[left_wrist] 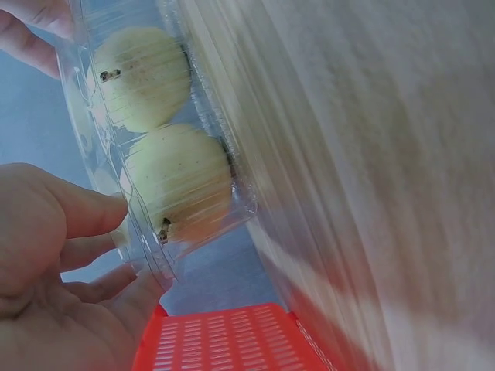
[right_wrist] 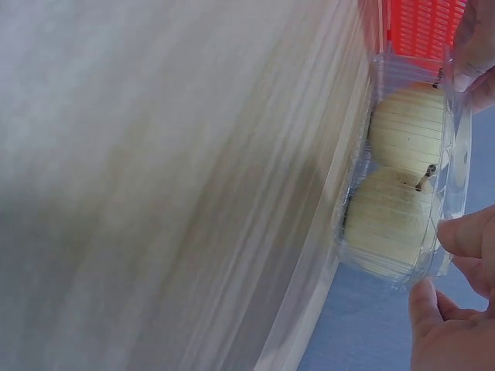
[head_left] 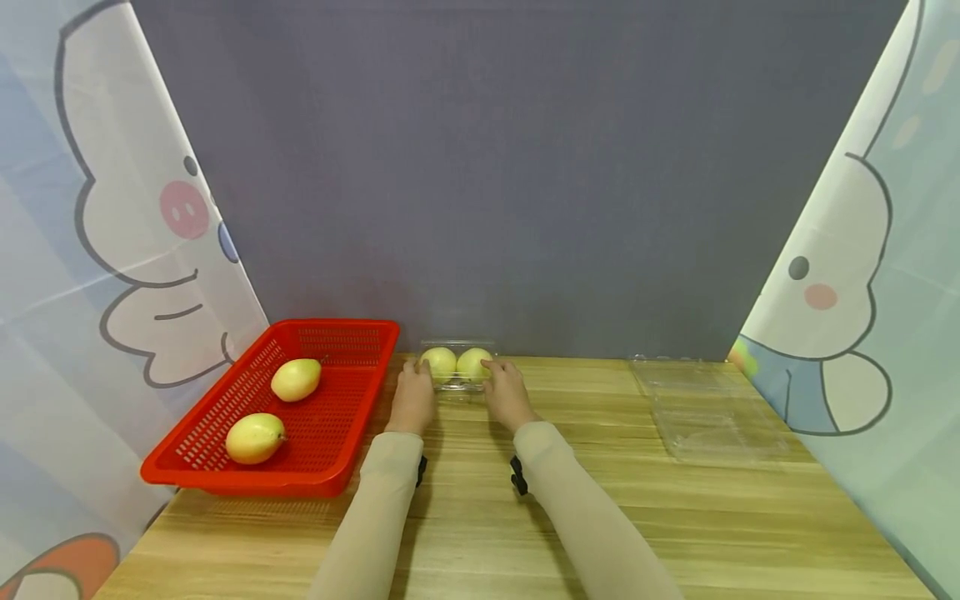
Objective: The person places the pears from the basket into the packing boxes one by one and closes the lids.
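A clear plastic clamshell box point(head_left: 459, 387) stands at the far edge of the table, holding two pale yellow pears point(head_left: 474, 364) side by side. At the box's left end, my left hand point(head_left: 414, 398) pinches the rim between thumb and fingers. My right hand point(head_left: 510, 393) grips the rim at the opposite end, its thumb and fingertips on the plastic edge in the right wrist view. Through the clear wall point(left_wrist: 213, 220) the pears' stems show in the left wrist view. The box's lid looks lowered over the pears; whether its edge is fastened I cannot tell.
A red plastic basket point(head_left: 360, 425) stands on the left, with two more yellow pears point(head_left: 256, 438) inside. On the right lie further clear plastic boxes point(head_left: 705, 408), hard to make out against the wooden table point(head_left: 600, 500). A grey panel point(head_left: 480, 183) rises behind the table.
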Available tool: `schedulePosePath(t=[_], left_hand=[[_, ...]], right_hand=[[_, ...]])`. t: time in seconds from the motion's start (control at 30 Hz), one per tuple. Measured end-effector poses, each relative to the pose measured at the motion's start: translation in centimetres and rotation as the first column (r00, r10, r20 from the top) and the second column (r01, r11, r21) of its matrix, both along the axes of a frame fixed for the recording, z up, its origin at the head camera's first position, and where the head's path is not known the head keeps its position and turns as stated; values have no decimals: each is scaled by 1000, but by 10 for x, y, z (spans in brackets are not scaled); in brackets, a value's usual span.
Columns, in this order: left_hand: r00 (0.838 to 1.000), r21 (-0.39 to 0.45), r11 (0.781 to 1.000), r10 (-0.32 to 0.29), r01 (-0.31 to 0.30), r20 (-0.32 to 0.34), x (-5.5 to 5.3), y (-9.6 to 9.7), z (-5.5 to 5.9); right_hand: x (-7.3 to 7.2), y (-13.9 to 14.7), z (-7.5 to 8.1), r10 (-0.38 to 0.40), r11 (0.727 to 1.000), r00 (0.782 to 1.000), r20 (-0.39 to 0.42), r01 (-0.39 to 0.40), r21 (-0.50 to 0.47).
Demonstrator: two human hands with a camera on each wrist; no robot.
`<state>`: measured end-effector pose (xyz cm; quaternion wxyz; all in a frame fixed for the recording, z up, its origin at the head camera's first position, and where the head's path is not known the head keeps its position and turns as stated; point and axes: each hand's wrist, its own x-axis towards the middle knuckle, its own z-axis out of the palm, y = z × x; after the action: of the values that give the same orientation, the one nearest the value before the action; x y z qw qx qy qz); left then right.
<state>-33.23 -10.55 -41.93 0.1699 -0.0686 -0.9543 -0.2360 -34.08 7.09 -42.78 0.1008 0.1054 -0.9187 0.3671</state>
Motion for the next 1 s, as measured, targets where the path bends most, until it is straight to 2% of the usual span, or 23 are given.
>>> schedulePosePath(t=[0.17,0.37,0.5,0.77,1.0], left_hand=[[1000,18,1000,3,-4,18,-1,-1,0],[1000,24,1000,-4,4,-9,-1,0,-1],[1000,15,1000,-5,5,-17,-2,0,-2],[1000,70,997,10,-11,12,-2,1,-5],[999,79,997,13,-10,-36,-5,0,-9]], right_hand=[[1,0,0,7,1000,1000,-10,-6,18],[2,3,0,22,1000,1000,-14,-22,7],[1,4,0,31,999,999,-20,-31,-16],[7,10,0,66,995,997,-37,-68,-68],[13,11,6,104,993,993,-54,-107,-45]])
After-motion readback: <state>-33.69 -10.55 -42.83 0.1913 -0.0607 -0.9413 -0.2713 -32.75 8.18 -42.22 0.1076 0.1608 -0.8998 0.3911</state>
